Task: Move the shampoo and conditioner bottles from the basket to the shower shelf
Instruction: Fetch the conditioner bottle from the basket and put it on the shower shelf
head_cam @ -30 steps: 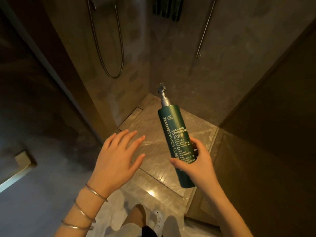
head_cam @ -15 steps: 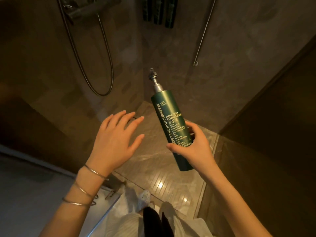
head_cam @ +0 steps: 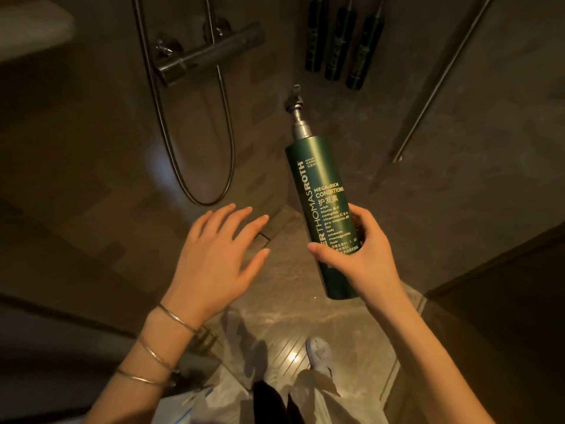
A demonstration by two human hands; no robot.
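My right hand (head_cam: 362, 258) grips the lower half of a tall dark green pump bottle labelled conditioner (head_cam: 318, 185), held tilted in mid-air with its silver pump toward the shower wall. My left hand (head_cam: 214, 258) hovers beside it on the left, fingers spread, holding nothing, with thin bangles on the wrist. Three dark bottles (head_cam: 336, 41) hang side by side high on the far wall, above the held bottle. No basket or shelf is in view.
A shower mixer bar (head_cam: 211, 53) with a looping metal hose (head_cam: 195, 179) is fixed to the left wall. A slanted metal rail (head_cam: 440, 81) runs along the right wall. Below lie the wet tiled shower floor (head_cam: 284, 325) and my shoe (head_cam: 319, 351).
The view has risen and moved into the shower: the mixer bar and the three wall bottles have come into sight. Both hands and the conditioner bottle have moved forward together.
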